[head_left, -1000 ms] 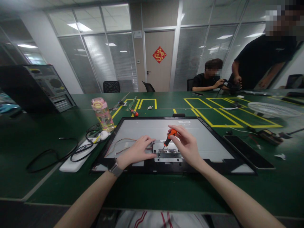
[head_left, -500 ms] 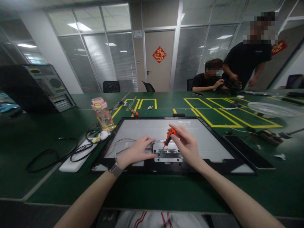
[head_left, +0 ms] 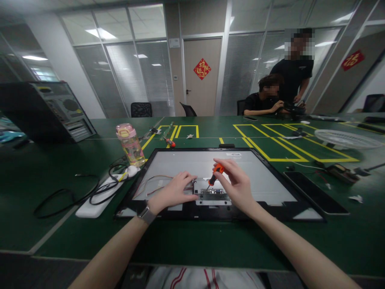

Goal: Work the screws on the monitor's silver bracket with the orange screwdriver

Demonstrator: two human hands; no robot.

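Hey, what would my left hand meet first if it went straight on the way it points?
Probably the bracket, whose left edge lies by the fingers of your left hand. Past that, the screwdriver in the grip of your right hand looks next in line, though depth is unclear.

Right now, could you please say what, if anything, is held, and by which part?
The right hand holds the screwdriver by its handle; whether the left hand grips the metal plate is unclear.

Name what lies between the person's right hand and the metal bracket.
In the head view, an orange screwdriver slants from the right hand down toward the bracket.
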